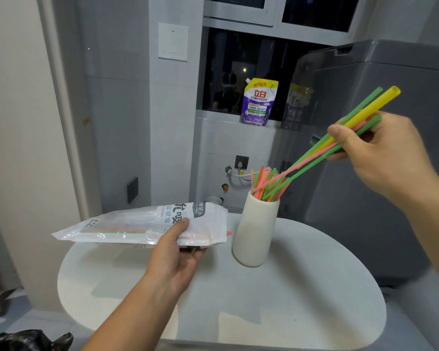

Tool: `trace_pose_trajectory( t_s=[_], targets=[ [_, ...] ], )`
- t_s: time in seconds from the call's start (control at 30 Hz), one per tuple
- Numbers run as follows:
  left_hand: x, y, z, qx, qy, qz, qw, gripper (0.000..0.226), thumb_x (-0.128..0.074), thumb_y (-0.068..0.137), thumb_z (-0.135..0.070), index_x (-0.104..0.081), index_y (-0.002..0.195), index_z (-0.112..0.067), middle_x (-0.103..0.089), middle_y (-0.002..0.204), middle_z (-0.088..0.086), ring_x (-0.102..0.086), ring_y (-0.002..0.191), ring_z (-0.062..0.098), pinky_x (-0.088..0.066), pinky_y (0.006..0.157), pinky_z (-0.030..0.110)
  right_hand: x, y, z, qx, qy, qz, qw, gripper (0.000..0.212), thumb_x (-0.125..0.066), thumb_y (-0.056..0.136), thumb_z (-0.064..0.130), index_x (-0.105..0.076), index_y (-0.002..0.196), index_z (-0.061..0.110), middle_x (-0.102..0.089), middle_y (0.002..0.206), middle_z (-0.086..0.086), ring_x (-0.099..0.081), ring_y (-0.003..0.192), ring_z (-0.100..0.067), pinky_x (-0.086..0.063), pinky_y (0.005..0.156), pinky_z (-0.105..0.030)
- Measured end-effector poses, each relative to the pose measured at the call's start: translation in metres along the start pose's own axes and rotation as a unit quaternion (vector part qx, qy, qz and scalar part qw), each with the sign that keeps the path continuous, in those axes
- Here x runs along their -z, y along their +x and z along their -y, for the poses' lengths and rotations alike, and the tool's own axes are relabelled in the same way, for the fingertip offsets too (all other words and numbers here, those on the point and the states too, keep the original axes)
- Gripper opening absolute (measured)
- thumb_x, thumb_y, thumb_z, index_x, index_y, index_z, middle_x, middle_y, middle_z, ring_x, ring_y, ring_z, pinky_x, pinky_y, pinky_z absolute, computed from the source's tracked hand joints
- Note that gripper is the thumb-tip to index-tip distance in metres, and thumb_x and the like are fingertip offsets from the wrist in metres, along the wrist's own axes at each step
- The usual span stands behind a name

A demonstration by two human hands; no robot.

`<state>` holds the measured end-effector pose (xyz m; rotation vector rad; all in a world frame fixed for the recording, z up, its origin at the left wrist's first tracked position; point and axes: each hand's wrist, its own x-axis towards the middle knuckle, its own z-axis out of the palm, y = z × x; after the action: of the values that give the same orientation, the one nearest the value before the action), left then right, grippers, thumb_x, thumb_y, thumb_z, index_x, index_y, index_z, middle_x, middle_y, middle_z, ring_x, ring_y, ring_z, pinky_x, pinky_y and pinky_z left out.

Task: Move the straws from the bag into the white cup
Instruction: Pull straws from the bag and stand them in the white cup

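Nearest, the left forearm reaches in from the bottom edge across the round white tabletop point(289, 300), and the left hand point(173, 257) grips a clear plastic bag with printed white labels point(137, 224), thumb pressed on top and fingers curled beneath. The bag lies roughly level over the far left edge of the tabletop, its open end facing the cup. A few pink and green straws point(122, 231) show through the plastic, and one pink tip pokes out at the open end.

Just beside that end, near the far edge, stands a tall ribbed white cup point(256, 231), upright and filled with a fan of pink, green and orange straws point(262, 182).

The right arm comes in from the right edge, raised above the cup. The right hand point(380, 153) pinches a slanted bundle of green, yellow and pink straws point(385, 97) between thumb and curled fingers; their lower ends reach the cup's mouth among the straws there.

Behind stands a grey appliance point(378, 211), and a purple detergent pouch point(260, 102) sits on the window ledge.
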<state>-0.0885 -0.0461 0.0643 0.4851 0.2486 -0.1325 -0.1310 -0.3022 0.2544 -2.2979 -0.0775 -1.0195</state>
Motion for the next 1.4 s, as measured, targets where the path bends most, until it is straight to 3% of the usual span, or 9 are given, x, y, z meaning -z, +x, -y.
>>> trace_pose_trajectory(
  t_s=[0.13,0.27,0.43,0.63,0.7,0.83,0.97,1.17,1.4],
  targets=[
    [-0.002,-0.002,-0.001,0.009,0.004,-0.004,1.000,0.036,-0.061,0.097,-0.004,-0.062,0.134,-0.004,-0.075,0.123,0.015,-0.072,0.113,0.032,-0.065,0.075,0.045,0.003,-0.002,0.001,0.004,-0.028,0.012,1.000,0.025,-0.062,0.094,0.036,-0.070,0.099,0.013,-0.071,0.084,0.005,-0.069,0.061,0.000,-0.045,0.050,-0.006],
    [-0.002,-0.002,-0.001,0.011,-0.001,-0.003,1.000,0.039,-0.061,0.097,-0.004,-0.060,0.137,-0.004,-0.074,0.127,0.016,-0.071,0.117,0.034,-0.065,0.078,0.047,0.004,-0.005,0.001,0.007,-0.036,0.011,0.999,0.027,-0.061,0.094,0.037,-0.070,0.100,0.012,-0.071,0.085,0.001,-0.068,0.067,-0.001,-0.045,0.057,-0.015],
    [-0.003,-0.001,-0.001,0.018,-0.002,-0.006,1.000,0.038,-0.061,0.097,-0.004,-0.061,0.135,-0.003,-0.073,0.127,0.016,-0.070,0.116,0.033,-0.066,0.065,0.041,0.006,-0.009,0.004,0.016,-0.048,0.003,0.999,0.023,-0.061,0.094,0.037,-0.068,0.097,0.015,-0.069,0.081,0.003,-0.065,0.069,0.002,-0.044,0.059,-0.014],
    [-0.001,0.000,0.000,0.018,0.005,-0.008,1.000,0.033,-0.062,0.097,-0.004,-0.063,0.129,-0.004,-0.074,0.124,0.016,-0.071,0.114,0.032,-0.066,0.070,0.043,0.004,-0.013,0.004,0.022,-0.043,0.008,0.999,0.025,-0.062,0.093,0.037,-0.070,0.099,0.014,-0.071,0.084,0.003,-0.070,0.064,-0.004,-0.048,0.062,-0.018],
    [-0.001,0.000,0.000,0.014,0.008,-0.008,1.000,0.030,-0.062,0.097,-0.003,-0.064,0.126,-0.005,-0.075,0.122,0.016,-0.072,0.112,0.031,-0.062,0.079,0.046,0.003,-0.014,0.005,0.029,-0.041,0.012,0.999,0.024,-0.062,0.093,0.038,-0.070,0.097,0.015,-0.071,0.085,0.007,-0.071,0.069,-0.001,-0.049,0.063,-0.018],
    [0.000,0.001,0.000,0.008,0.015,-0.006,1.000,0.028,-0.062,0.097,-0.004,-0.064,0.125,-0.005,-0.076,0.117,0.014,-0.073,0.110,0.031,-0.060,0.084,0.048,0.001,-0.014,0.008,0.039,-0.048,0.015,0.998,0.027,-0.062,0.093,0.037,-0.071,0.099,0.012,-0.072,0.085,0.001,-0.069,0.070,-0.003,-0.049,0.063,-0.019],
    [0.004,0.005,0.001,0.007,0.012,0.002,1.000,0.036,-0.063,0.096,-0.004,-0.062,0.132,-0.003,-0.074,0.125,0.017,-0.069,0.119,0.039,-0.053,0.102,0.057,-0.003,-0.013,0.009,0.045,-0.037,0.031,0.998,0.028,-0.063,0.093,0.037,-0.072,0.100,0.012,-0.074,0.088,-0.002,-0.072,0.073,-0.007,-0.055,0.067,-0.024],
    [0.002,0.003,0.000,0.006,0.015,-0.007,1.000,0.030,-0.062,0.097,-0.004,-0.064,0.127,-0.004,-0.075,0.123,0.016,-0.071,0.115,0.034,-0.057,0.093,0.051,-0.002,-0.016,0.008,0.062,-0.053,0.018,0.997,0.029,-0.062,0.092,0.038,-0.071,0.099,0.011,-0.074,0.088,-0.004,-0.071,0.072,-0.008,-0.056,0.067,-0.027],
    [0.005,0.005,0.002,0.003,0.018,-0.002,1.000,0.036,-0.064,0.095,-0.004,-0.063,0.131,-0.002,-0.075,0.123,0.018,-0.069,0.118,0.040,-0.053,0.102,0.059,-0.003,-0.023,0.005,0.085,-0.026,0.019,0.996,0.027,-0.064,0.091,0.036,-0.071,0.098,0.012,-0.072,0.093,-0.006,-0.072,0.068,-0.010,-0.056,0.068,-0.020]
  ],
)
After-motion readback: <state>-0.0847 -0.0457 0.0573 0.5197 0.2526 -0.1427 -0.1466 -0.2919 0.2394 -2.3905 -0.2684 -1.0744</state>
